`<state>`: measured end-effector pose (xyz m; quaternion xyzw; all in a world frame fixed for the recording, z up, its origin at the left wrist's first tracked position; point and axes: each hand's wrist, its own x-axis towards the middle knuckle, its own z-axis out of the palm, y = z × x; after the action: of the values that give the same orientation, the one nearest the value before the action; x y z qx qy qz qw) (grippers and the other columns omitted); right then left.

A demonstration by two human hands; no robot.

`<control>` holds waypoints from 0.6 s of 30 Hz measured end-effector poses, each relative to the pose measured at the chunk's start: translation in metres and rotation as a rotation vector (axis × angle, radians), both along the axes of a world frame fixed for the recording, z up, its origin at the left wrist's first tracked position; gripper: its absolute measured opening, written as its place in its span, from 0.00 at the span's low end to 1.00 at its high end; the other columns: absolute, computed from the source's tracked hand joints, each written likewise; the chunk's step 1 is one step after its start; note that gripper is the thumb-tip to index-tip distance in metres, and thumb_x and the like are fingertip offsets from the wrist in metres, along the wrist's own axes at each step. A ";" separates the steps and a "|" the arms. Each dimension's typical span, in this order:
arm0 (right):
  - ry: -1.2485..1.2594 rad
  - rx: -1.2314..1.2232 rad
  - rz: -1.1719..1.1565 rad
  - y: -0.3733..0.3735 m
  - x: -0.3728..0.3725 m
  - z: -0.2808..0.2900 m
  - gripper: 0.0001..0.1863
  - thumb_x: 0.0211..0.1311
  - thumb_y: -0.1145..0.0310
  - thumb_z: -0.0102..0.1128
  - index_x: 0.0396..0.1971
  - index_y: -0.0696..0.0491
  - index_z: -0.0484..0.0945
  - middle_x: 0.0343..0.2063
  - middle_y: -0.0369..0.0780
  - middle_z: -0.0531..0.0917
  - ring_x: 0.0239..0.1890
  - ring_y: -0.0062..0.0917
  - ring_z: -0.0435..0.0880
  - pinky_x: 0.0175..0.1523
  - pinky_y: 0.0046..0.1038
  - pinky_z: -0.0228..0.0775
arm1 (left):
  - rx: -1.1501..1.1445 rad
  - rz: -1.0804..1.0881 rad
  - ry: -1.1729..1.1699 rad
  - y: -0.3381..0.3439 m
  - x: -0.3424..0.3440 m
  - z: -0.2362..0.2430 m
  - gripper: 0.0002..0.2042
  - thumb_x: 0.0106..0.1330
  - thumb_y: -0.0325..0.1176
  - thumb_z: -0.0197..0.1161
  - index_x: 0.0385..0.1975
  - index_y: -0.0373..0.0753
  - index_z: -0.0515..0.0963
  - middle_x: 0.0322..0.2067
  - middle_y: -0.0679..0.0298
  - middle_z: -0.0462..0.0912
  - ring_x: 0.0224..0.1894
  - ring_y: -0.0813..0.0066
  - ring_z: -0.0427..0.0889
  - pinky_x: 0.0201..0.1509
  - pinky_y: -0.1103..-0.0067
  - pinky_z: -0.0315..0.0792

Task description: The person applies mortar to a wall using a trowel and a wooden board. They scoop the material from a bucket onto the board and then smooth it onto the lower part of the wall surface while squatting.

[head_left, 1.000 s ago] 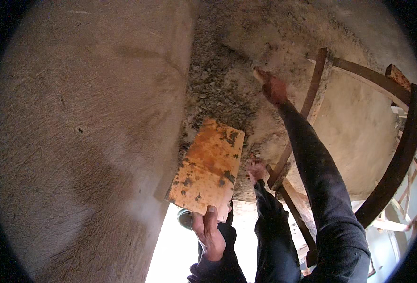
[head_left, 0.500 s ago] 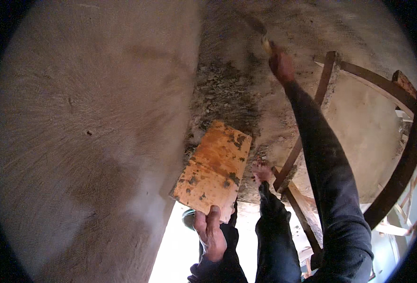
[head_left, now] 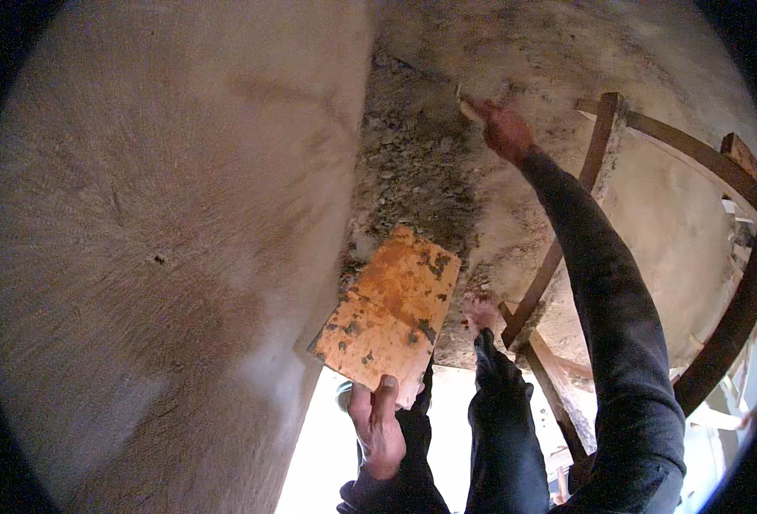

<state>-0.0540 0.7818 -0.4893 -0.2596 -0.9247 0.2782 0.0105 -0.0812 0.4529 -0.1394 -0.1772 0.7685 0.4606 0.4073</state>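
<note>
My left hand (head_left: 378, 433) grips the lower edge of a flat, orange-tan rectangular board (head_left: 387, 313), thumb on top and fingers underneath. Dark mortar-like smears spot the board's face, which bears no heap. Farther off to the right, my right hand (head_left: 509, 135) is closed around the pale handle of a trowel (head_left: 466, 104). The trowel's blade is hard to make out against the dark ground; it seems to point up and left. Rough, dark, crumbly material (head_left: 417, 163) lies in a strip between the trowel and the board.
A broad plastered wall (head_left: 156, 171) with a small hole fills the left side. On the right stands a wooden frame (head_left: 601, 141) of brown bars, close to my right arm. My bare foot (head_left: 479, 313) is just right of the board. Bright light shows below.
My right hand has come slightly nearer, and the trowel has swung to a flatter angle. The board in my left hand has hardly moved.
</note>
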 end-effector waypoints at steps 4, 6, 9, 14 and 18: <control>-0.221 -0.056 0.100 -0.023 0.015 0.027 0.41 0.47 0.77 0.49 0.66 0.38 0.58 0.55 0.50 0.73 0.39 0.45 0.81 0.41 0.40 0.75 | 0.051 -0.013 -0.037 -0.016 -0.004 -0.003 0.28 0.63 0.41 0.55 0.59 0.30 0.60 0.49 0.50 0.74 0.46 0.60 0.79 0.44 0.71 0.76; -0.273 -0.101 0.184 -0.038 0.022 0.031 0.40 0.47 0.76 0.49 0.66 0.38 0.58 0.54 0.50 0.73 0.38 0.45 0.81 0.41 0.40 0.76 | 0.062 -0.007 -0.030 -0.021 -0.004 -0.004 0.28 0.63 0.40 0.55 0.59 0.30 0.60 0.49 0.50 0.74 0.46 0.59 0.79 0.44 0.70 0.76; -0.359 -0.113 0.231 -0.035 0.047 0.008 0.39 0.47 0.76 0.48 0.65 0.40 0.59 0.53 0.52 0.74 0.39 0.47 0.81 0.42 0.41 0.75 | 0.079 -0.035 -0.095 -0.019 -0.005 -0.007 0.27 0.63 0.38 0.54 0.59 0.30 0.61 0.48 0.51 0.75 0.45 0.60 0.80 0.44 0.70 0.76; 0.122 -0.041 0.006 -0.035 0.007 0.021 0.35 0.49 0.77 0.47 0.63 0.46 0.63 0.48 0.52 0.77 0.40 0.49 0.80 0.45 0.44 0.73 | 0.106 -0.023 -0.057 -0.032 -0.005 -0.010 0.20 0.67 0.31 0.52 0.56 0.29 0.63 0.43 0.53 0.77 0.36 0.66 0.80 0.42 0.75 0.74; 0.147 0.061 -0.127 -0.006 -0.042 0.022 0.32 0.50 0.79 0.47 0.61 0.49 0.65 0.42 0.53 0.79 0.41 0.50 0.79 0.46 0.44 0.72 | 0.066 -0.008 -0.065 -0.024 -0.005 -0.009 0.22 0.66 0.34 0.53 0.56 0.29 0.62 0.45 0.52 0.76 0.39 0.64 0.80 0.43 0.73 0.75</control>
<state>-0.0961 0.7755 -0.4669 -0.2963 -0.9111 0.2670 0.1037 -0.0859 0.4290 -0.1484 -0.1754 0.7399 0.4781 0.4396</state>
